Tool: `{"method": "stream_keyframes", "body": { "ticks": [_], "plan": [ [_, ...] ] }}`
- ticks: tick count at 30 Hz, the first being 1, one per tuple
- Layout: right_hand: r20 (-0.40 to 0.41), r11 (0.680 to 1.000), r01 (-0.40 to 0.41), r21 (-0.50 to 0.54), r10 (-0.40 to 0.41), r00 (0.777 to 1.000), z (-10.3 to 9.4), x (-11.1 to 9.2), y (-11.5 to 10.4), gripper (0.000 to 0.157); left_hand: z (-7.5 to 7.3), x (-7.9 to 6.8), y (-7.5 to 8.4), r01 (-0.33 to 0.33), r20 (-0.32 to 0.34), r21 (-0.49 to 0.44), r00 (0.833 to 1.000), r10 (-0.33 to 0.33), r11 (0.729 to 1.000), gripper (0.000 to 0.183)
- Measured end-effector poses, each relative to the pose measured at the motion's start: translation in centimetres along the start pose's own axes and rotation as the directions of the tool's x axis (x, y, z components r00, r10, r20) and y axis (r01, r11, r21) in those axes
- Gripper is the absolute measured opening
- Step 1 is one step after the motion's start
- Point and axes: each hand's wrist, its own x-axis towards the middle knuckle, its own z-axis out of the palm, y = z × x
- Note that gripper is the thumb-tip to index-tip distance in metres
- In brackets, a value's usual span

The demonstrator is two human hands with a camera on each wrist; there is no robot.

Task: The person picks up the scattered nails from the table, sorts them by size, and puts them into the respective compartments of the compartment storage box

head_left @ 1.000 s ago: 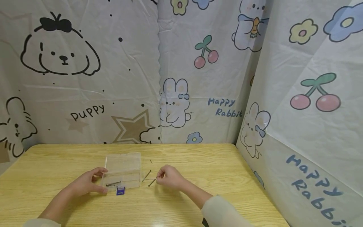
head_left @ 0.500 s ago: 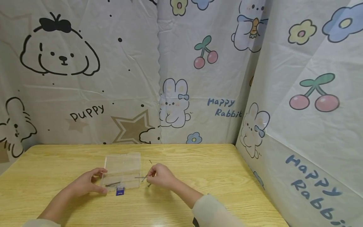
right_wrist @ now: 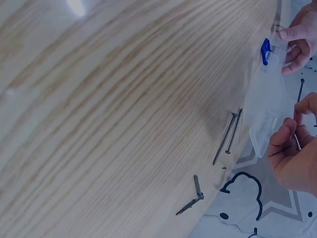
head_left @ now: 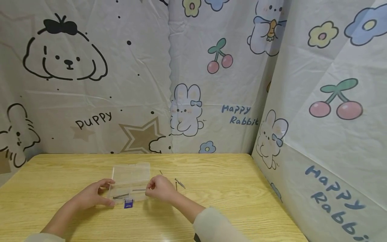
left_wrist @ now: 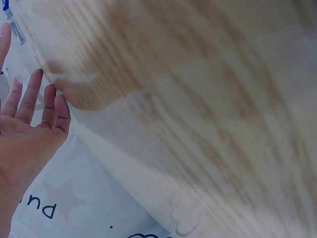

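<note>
A clear plastic box (head_left: 131, 173) lies with its lid raised at the back and a blue latch (head_left: 128, 203) at its front. Several nails (head_left: 121, 196) rest in its front left compartment. My left hand (head_left: 93, 194) holds the box's left side, thumb at the front corner, fingers farther back; in the left wrist view its fingertips (left_wrist: 37, 74) meet the box edge. Between thumb and index finger, my right hand (head_left: 161, 187) pinches a nail (head_left: 139, 190), which points left over the front right compartment. Its far end shows dark in the right wrist view.
Loose nails (head_left: 179, 183) lie on the wooden table (head_left: 211, 208) right of the box, and a small one (head_left: 161, 172) farther back. Two longer nails (right_wrist: 225, 139) appear near the box in the right wrist view. A printed curtain (head_left: 139, 67) stands behind the table.
My right hand has moved left, carrying the nail from beside the box to over its right compartment. Nails formerly behind the hand now show. The left hand and box have stayed put.
</note>
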Motion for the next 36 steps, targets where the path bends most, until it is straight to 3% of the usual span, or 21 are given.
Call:
{"method": "stream_keyframes", "body": {
  "ticks": [19, 36],
  "plan": [
    [-0.019, 0.996, -0.025, -0.088, 0.023, 1.000, 2.7, 1.1, -3.1, 0.005, 0.0, 0.0, 0.1, -0.010, -0.005, 0.012, 1.000, 0.010, 1.000, 0.081],
    [-0.029, 0.994, -0.078, -0.071, 0.076, 0.997, 4.1, 1.8, -4.5, 0.005, 0.0, 0.1, 0.0, -0.036, -0.012, -0.001, 0.999, 0.036, 0.999, 0.079]
  ]
}}
